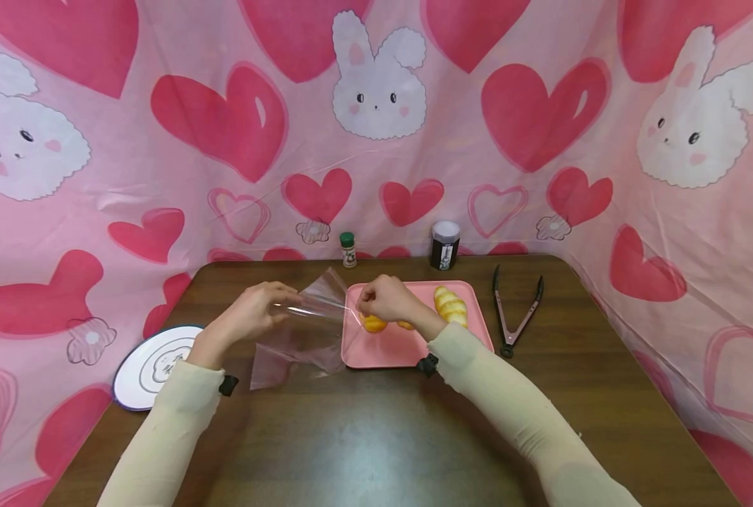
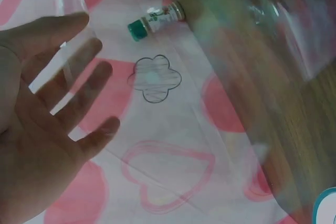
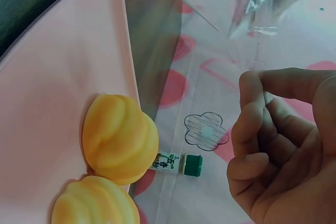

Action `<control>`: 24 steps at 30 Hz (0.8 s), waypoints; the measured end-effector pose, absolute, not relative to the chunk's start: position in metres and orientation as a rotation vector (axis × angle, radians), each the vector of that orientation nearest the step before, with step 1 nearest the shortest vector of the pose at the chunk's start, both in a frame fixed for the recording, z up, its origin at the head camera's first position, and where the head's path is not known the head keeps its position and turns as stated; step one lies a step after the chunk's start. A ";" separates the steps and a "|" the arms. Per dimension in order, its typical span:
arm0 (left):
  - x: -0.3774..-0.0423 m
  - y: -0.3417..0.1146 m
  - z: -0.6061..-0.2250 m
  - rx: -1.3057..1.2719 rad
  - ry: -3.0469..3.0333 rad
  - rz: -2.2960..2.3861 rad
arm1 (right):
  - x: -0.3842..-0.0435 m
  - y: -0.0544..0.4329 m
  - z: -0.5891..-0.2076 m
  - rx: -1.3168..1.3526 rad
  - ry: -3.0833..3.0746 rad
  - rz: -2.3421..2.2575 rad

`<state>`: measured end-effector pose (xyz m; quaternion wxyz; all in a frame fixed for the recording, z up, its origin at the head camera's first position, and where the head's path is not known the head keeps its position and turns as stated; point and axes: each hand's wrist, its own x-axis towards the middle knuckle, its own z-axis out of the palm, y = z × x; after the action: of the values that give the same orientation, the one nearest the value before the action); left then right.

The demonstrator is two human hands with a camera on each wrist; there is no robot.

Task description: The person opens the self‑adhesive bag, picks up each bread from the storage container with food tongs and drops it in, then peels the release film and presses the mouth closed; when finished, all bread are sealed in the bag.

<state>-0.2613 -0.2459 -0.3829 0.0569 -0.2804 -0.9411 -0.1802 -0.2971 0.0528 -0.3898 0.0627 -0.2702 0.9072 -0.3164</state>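
Observation:
A clear plastic bag stretches between both hands above the table, its lower part spreading toward the left of the tray. My right hand pinches the bag's edge between thumb and forefinger, over the left part of a pink tray. In the left wrist view my left hand has its fingers extended and spread, with clear film running beside and behind them. Yellow bread rolls sit on the tray, partly hidden under the right hand in the head view; a longer ridged roll lies at the tray's right.
Tongs lie spread to the right of the tray. Behind it stand a green-capped spice bottle and a black jar with a white top. A white, blue-rimmed plate is at the left table edge, partly behind the left forearm.

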 end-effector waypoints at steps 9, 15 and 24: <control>-0.256 -0.230 -0.384 -0.703 -2.874 -0.631 | -0.293 0.053 -0.385 -0.775 2.729 -1.101; -0.253 -0.211 -0.382 -0.742 -2.764 -0.647 | -0.290 0.052 -0.384 -0.697 2.627 -1.199; -0.250 -0.176 -0.391 -0.651 -2.792 -0.798 | -0.285 0.046 -0.381 -0.703 2.637 -1.219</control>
<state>-0.2504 -0.1758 -0.3906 0.0827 -0.2180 -0.9350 -0.2671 -0.2854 0.0459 -0.3814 0.0762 -0.2345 0.8797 -0.4067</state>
